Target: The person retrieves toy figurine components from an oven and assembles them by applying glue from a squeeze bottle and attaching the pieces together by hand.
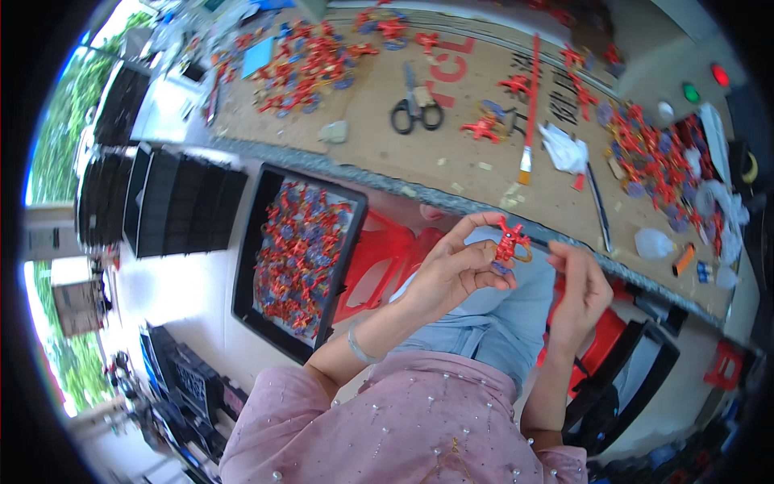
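Note:
My left hand holds up a small red figurine between thumb and fingers, just in front of the table edge. A gold-coloured ring and a bluish-purple piece hang with it. Close to its right, my right hand is raised with fingers curled and pressed together. Whatever they pinch, if anything, is too small or hidden to name; a dark thin shape shows near the fingertips. Both hands are above my lap.
A cardboard-covered table bears piles of red figurines, scissors, a flat brush, a crumpled white tissue and a dark thin pen-like stick. A black tray full of figurines stands left, by a red stool.

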A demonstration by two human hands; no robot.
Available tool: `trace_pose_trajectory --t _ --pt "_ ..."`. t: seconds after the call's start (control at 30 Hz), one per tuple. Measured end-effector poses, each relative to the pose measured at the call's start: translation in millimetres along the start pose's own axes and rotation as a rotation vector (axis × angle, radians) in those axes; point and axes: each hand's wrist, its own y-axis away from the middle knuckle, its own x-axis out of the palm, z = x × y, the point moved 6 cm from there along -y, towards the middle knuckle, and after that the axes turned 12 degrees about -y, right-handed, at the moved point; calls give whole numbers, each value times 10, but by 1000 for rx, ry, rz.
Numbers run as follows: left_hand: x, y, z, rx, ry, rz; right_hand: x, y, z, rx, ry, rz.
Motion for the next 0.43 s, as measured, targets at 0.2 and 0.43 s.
trace_pose_trajectory --t 0.2,0.43 --pt "-1092 596 -234 192 -74 -411 -348 -101 -114 -24 87 -86" --pt "-2412 1276 -837 144 -739 -1181 -301 -187 -234 49 44 10"
